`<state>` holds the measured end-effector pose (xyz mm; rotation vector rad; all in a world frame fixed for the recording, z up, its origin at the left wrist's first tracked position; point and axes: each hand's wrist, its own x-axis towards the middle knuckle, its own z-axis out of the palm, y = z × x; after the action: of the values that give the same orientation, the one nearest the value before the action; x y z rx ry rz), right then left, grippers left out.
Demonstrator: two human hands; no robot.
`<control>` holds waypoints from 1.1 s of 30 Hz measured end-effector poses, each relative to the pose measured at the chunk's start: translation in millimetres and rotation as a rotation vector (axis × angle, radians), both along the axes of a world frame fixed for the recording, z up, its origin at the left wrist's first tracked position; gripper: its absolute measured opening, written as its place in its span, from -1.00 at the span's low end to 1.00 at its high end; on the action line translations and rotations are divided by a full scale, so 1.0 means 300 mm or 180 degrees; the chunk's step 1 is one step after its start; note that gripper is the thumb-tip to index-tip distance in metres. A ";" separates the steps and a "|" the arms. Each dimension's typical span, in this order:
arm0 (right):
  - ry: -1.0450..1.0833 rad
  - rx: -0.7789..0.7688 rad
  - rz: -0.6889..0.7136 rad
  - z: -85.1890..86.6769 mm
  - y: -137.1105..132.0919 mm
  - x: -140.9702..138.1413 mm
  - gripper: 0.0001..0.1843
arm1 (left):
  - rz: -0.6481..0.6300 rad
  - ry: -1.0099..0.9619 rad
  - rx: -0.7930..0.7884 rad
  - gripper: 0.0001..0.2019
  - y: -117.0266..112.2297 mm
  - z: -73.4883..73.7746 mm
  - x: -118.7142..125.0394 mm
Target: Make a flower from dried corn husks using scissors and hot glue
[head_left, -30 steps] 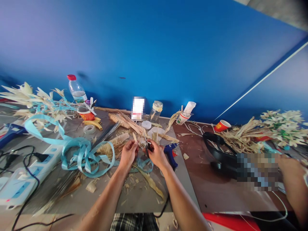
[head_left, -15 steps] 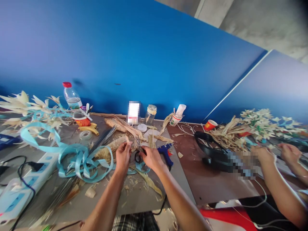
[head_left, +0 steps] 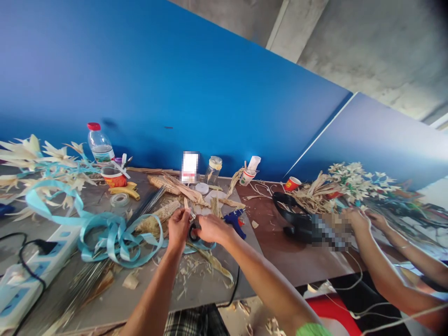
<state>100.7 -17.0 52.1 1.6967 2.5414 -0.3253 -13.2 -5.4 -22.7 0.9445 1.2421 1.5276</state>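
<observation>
Between the thumb and fingers of my left hand [head_left: 178, 226] is a pale piece of corn husk [head_left: 186, 204], its pointed end sticking up. My right hand [head_left: 212, 228] grips a pair of scissors with black handles [head_left: 192, 231]; the blades are at the husk piece, close to my left fingertips. Both hands are over the grey table. A blue glue gun [head_left: 235, 223] lies just right of my right hand. Loops of light blue ribbon [head_left: 119, 238] lie left of my left hand, and a dried corn cob [head_left: 164, 212] is behind it. Husk scraps [head_left: 187, 280] are scattered below.
A white power strip [head_left: 42, 270] and a bundle of thin wires [head_left: 84, 284] are at left. Along the back stand a water bottle [head_left: 101, 147], a glass jar [head_left: 213, 171] and paper cups [head_left: 291, 183]. At right, a co-worker's hands [head_left: 357, 221] work beside husk flowers [head_left: 360, 182].
My right hand has turned, with its wrist and forearm swung out to the right, and the scissors have moved in against the husk piece. The view has shifted slightly to the right.
</observation>
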 end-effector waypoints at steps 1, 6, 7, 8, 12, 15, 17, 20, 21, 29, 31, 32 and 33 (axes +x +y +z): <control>-0.0028 0.0026 0.0002 -0.004 -0.001 -0.002 -0.56 | 0.0012 0.0042 0.0028 -0.71 0.000 0.001 -0.001; -0.0034 0.0169 -0.0135 -0.033 -0.009 -0.001 -0.63 | 0.0098 -0.0132 0.0072 -0.70 0.000 0.006 -0.001; 0.0098 0.0238 -0.0196 -0.039 -0.008 0.003 -0.66 | 0.0101 -0.0222 0.0042 -0.70 0.000 0.006 0.000; 0.0298 0.0345 -0.0270 -0.044 -0.006 0.008 -0.69 | 0.0104 -0.0286 0.0018 -0.70 -0.001 0.006 0.001; 0.1675 0.0699 -0.0717 -0.061 0.026 0.030 -0.71 | -0.0041 -0.0300 0.0041 -0.67 -0.003 0.000 0.005; 0.2679 0.0486 -0.0879 -0.082 0.061 0.037 -0.68 | -0.0273 -0.0181 0.0006 -0.63 -0.001 -0.009 0.009; 0.3043 0.0354 -0.0857 -0.103 0.080 0.036 -0.69 | -0.0428 0.0015 0.0015 -0.62 0.001 -0.012 0.013; 0.3274 0.0328 -0.0856 -0.138 0.096 0.029 -0.77 | -0.0578 0.0352 0.0126 -0.65 0.000 -0.011 0.019; 0.3353 0.0337 -0.0859 -0.148 0.099 0.028 -0.79 | -0.0605 0.0454 0.0145 -0.66 -0.002 -0.009 0.021; 0.4960 0.0369 -0.1607 -0.185 0.140 0.094 -0.72 | -0.0403 0.0891 -0.0026 -0.71 -0.015 0.016 0.027; 0.5515 0.0378 -0.1729 -0.185 0.147 0.128 -0.71 | -0.0278 0.0895 -0.0007 -0.68 -0.015 0.020 0.024; 0.5746 0.0377 -0.1724 -0.183 0.147 0.144 -0.71 | -0.0208 0.0879 0.0007 -0.67 -0.016 0.023 0.022; 0.5906 0.0352 -0.1688 -0.178 0.147 0.159 -0.71 | -0.0150 0.0871 0.0017 -0.65 -0.017 0.027 0.020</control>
<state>148.2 27.0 -1.4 2.6607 2.3999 -2.9576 -7.1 -10.5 -14.5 1.2084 1.3961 1.3982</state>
